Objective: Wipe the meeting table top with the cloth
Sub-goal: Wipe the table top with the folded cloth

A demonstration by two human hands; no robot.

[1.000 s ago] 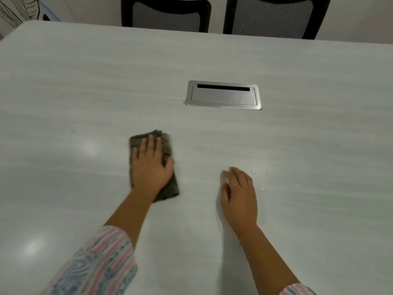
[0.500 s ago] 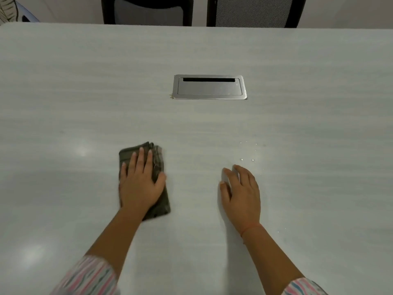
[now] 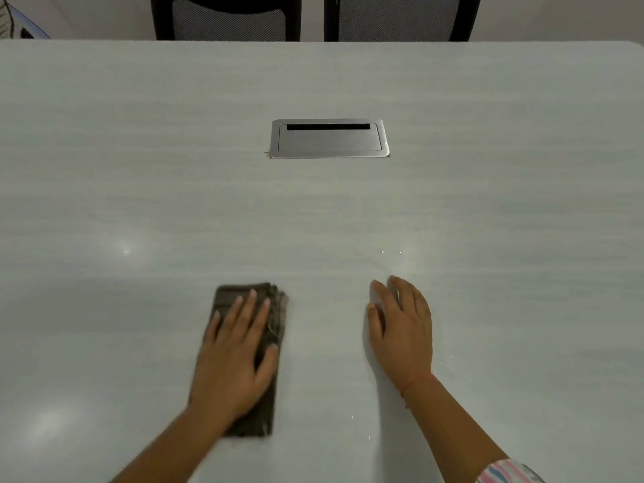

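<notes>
left hand [image 3: 233,360], fingers flat and spread, presses the folded cloth [image 3: 228,295] on the table top [image 3: 139,176]; the cloth has slid nearer the person, away from the cable box [image 3: 329,141]. right hand [image 3: 404,332] rests loose-fingered; droplets [image 3: 400,252] beyond it remain unwiped.

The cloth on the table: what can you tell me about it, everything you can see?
The cloth is dark grey-brown fabric with a faint check, folded into a thick oblong pad whose layers show along its right edge. It lies flat on the pale table, its long side running away from the person, slightly blurred. The left hand presses on it with straight, spread fingers, covering its middle. Nothing else touches it.
</notes>
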